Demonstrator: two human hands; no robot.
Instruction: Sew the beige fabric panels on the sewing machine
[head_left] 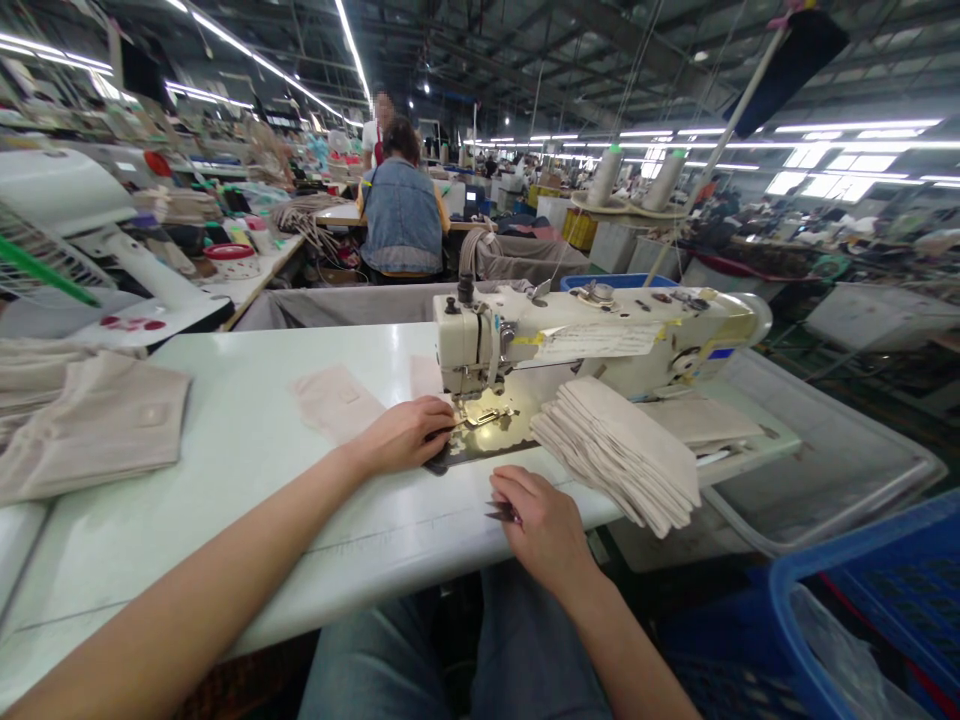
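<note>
Dark metal snips [501,512] sit in the right hand [541,525], its grip closed around them and the tips facing left. The left hand [401,435] reaches to the needle end of the sewing machine [592,330]. Its fingers are bent, but one cannot tell if that grip pinches anything.

With both hands so near, it seems best to have the machine stopped, and to hold the snip tips away from the left fingers. Those fingers would be safer flat and a bit to the side of the needle.

Just right of the shiny gold plate [517,415] lies a pile of tan cloth [619,450]. Its near end seems to poke past the edge of the counter [240,400], so a bump from the right arm could tip it.

Left of the needle, one thin cloth piece [337,400] lies flat. Folded cloth [127,420] waits at the far left.
</note>
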